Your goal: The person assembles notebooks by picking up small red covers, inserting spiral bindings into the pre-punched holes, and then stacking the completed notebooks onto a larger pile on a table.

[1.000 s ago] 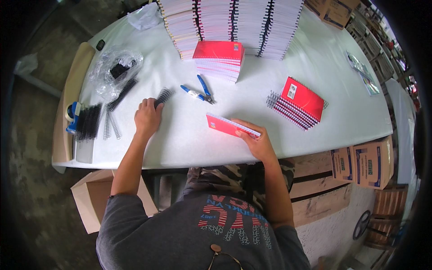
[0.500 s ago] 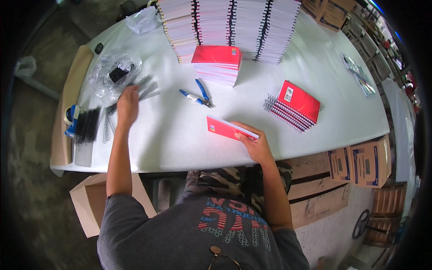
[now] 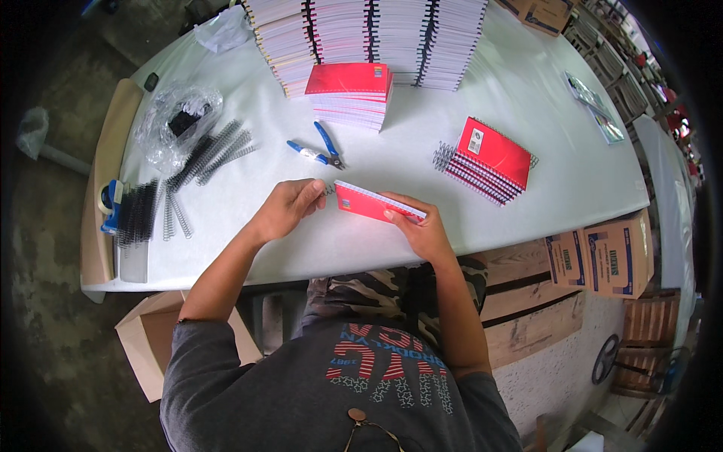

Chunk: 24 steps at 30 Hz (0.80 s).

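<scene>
1. Grips the red booklet (image 3: 369, 205) near its right end with the right hand (image 3: 424, 233), pressing the thumb flat on the cover and tucking the other fingers behind.
2. Holds that booklet up over the near part of the white table (image 3: 580, 184), right in front of the body, facing the cover this way and slanting the long page edge down to the right.
3. And over on the left, pinches a dark wire coil (image 3: 330, 190) between the thumb and curled fingers of the left hand (image 3: 285, 209), showing just a short stretch of spiral past the fingertips.
4. Aims that end at the booklet's upper left corner, and right up close! Cannot tell from here whether touching or entering the holes.
5. Has blue-handled pliers (image 3: 332, 159) lying just beyond, with handles spread apart.
6. Farther out, has a stack of red-covered booklets (image 3: 348, 98) in front of tall paper stacks (image 3: 343, 34).
7. Out left, shows loose wire coils (image 3: 218, 154) beside a clear plastic bag (image 3: 162, 128); out right, a pile of coil-bound red notebooks (image 3: 489, 162).
</scene>
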{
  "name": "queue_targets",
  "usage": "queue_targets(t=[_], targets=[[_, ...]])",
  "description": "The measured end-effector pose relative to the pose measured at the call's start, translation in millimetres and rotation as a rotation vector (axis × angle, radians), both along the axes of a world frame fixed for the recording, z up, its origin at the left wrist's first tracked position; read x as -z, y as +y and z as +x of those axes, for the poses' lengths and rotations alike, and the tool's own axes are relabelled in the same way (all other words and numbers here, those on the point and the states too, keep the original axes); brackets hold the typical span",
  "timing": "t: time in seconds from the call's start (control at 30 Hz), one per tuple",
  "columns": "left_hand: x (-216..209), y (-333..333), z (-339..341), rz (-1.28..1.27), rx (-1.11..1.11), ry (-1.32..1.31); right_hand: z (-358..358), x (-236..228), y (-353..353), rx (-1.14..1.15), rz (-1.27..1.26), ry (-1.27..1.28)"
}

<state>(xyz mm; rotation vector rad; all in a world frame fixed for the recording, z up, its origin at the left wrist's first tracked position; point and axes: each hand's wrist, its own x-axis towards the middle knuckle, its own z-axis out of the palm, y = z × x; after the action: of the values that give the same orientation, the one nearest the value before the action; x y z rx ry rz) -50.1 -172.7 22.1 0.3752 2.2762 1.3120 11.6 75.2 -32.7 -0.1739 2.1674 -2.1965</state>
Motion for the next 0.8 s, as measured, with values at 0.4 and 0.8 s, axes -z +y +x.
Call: queue_targets(t=[0.4,0.8], targets=[[0,8,-17,0.213,-0.051,-0.464,-1,4,1,-0.032,-0.02,0.072],[-3,5,-36,0.224,0.096,-0.001,-1,5,1,-0.017,-0.004,0.146]])
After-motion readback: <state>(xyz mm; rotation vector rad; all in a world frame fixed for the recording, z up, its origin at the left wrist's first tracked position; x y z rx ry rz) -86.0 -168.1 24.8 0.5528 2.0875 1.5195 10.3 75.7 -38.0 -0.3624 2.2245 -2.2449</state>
